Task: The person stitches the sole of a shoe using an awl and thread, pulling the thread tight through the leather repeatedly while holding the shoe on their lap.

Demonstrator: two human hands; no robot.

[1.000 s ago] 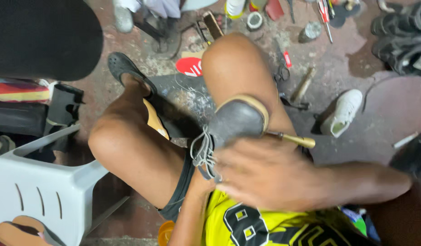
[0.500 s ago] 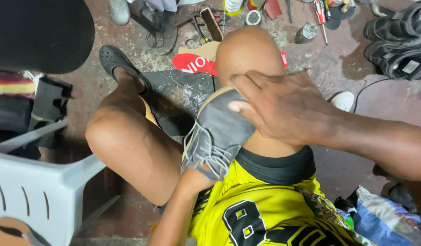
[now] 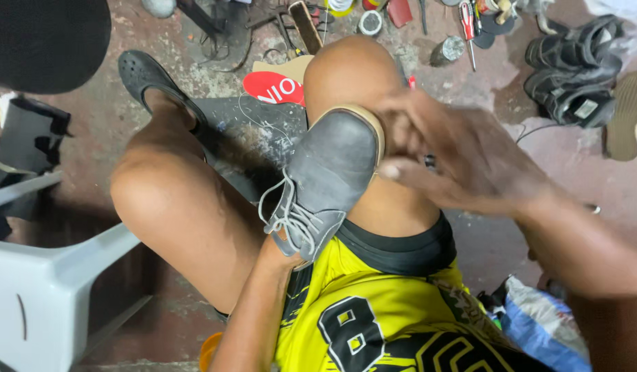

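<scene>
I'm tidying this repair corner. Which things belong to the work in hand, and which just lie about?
In hand: grey lace-up shoe, right hand at its toe, left arm inside it.

Lying about: black sandals, red card, screwdriver, tape roll, white chair.

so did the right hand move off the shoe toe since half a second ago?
Yes. The right hand lay over the grey shoe on the knee; it has since slid toward the floor-side sandals, now touching only the toe edge.

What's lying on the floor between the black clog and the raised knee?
In the head view, a red oval sign piece lies on the floor between the black clog and the knee.
</scene>
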